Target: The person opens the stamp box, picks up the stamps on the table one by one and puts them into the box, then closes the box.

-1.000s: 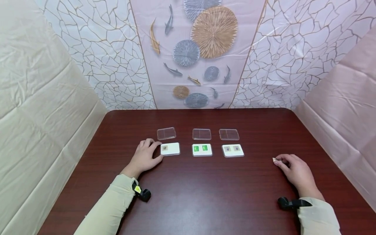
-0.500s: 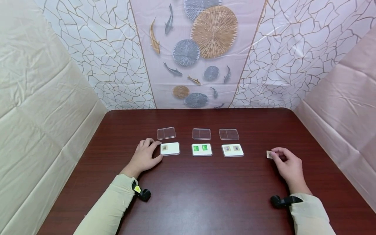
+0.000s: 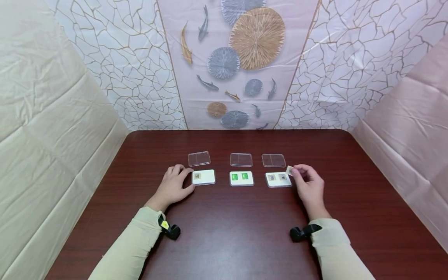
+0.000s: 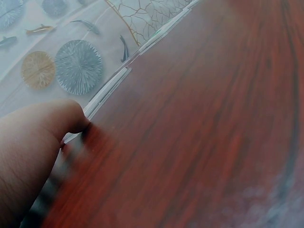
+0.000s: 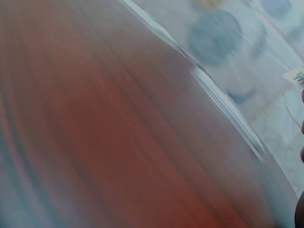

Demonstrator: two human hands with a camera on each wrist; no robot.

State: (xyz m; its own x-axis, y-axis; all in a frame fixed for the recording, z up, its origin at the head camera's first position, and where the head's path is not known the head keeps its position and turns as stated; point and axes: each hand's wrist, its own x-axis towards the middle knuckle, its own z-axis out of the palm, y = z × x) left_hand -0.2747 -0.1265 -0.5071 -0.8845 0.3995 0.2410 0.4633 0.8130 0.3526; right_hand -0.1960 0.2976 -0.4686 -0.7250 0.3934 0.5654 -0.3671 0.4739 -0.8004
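Observation:
My left hand [image 3: 172, 187] holds the left edge of the left plastic case [image 3: 206, 177], thumb and forefinger at its two near corners. That case has a white insert with one brownish stamp [image 3: 197, 176] on its left half; the right half is bare white. In the left wrist view the thumb [image 4: 57, 118] meets the case's edge. My right hand [image 3: 309, 186] pinches a small pale stamp [image 3: 289, 170], raised beside the right case [image 3: 271, 184]. Two brownish stamps lie in the right case. The middle case [image 3: 241, 183] bears two green stamps.
Three clear lids, the left [image 3: 199, 158], middle [image 3: 241, 160] and right [image 3: 273, 160], lie behind the cases on the dark red-brown table [image 3: 224, 233]. Patterned cloth [image 3: 140, 70] hangs along the back and sides.
My right hand has moved left and farther up the table with the stamp, from the right side to beside the right case. My left hand stays at the left case.

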